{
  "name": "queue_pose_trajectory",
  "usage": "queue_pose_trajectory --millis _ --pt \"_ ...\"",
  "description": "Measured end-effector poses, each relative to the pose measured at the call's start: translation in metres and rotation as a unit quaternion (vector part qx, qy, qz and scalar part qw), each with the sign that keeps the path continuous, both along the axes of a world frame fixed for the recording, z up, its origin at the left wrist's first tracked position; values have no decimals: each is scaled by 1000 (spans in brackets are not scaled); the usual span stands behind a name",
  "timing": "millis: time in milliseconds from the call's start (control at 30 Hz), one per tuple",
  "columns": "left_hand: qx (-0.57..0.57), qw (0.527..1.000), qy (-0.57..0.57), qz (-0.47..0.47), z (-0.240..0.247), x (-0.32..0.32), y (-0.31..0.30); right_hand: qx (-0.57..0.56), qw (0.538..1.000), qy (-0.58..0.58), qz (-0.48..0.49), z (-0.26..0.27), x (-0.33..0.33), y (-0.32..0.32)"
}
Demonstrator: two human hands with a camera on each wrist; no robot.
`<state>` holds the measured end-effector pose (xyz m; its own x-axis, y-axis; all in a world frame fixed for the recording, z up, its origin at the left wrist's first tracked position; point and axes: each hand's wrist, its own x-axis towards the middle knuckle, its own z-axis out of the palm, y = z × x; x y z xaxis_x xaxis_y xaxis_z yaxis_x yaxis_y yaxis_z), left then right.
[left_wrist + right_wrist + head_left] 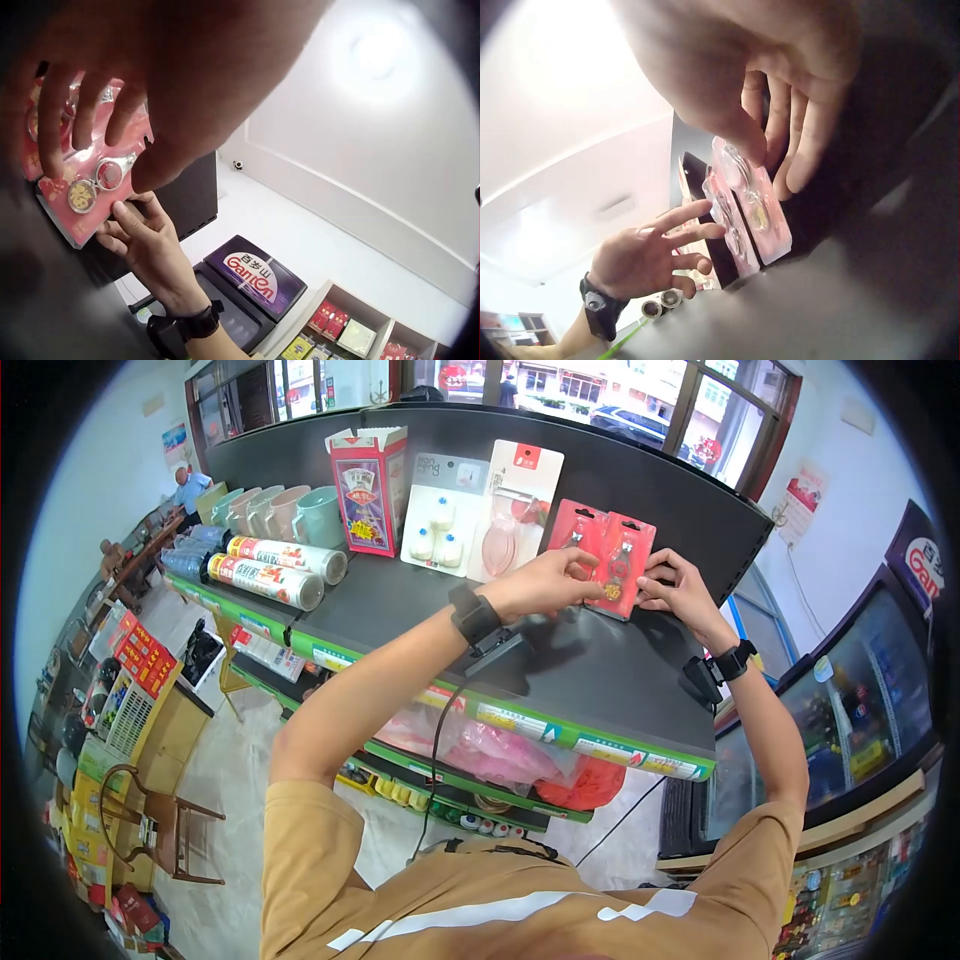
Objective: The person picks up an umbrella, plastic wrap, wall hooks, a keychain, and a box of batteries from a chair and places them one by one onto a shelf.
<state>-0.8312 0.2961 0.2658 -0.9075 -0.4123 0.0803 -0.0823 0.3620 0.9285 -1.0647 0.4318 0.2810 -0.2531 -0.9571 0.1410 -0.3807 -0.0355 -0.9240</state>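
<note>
Two red blister packs, a left one (573,532) and a right one (624,565), stand side by side against the black back panel, each with a metal clipper-like item. My left hand (548,582) hovers before them, fingers spread and slightly bent, holding nothing; in the right wrist view this hand (641,262) is beside the left pack (731,225). With thumb and fingers, my right hand (690,600) pinches the outer edge of the right pack. In the left wrist view, the right hand's thumb (129,217) lies at the edge of that pack (94,184).
Left of the packs stand a pink-and-white card pack (515,510), a card with white round items (440,515) and a purple-red box (367,495). Further left are several mugs (316,515) and wrapped rolls (265,582). The shelf's green front edge (560,735) runs below my arms.
</note>
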Motion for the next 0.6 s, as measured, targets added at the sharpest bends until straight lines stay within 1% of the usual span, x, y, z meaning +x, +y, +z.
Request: queue_pose_trajectory --millis 167,367,467,567,600 --pt "0 1000 -14 17 4 6 6 5 1000 4 -8 -2 0 -2" --pt "-30 999 6 -21 -7 -3 2 5 1000 16 -16 -5 -3 0" --pt "-82 996 -19 -27 -9 -9 0 2 1000 22 -20 -4 -1 0" --pt "-67 997 -3 -37 -13 -12 -2 7 999 30 -25 -4 0 1" --pt "-70 997 -19 -34 -11 -11 0 9 999 31 -27 -5 -1 1"
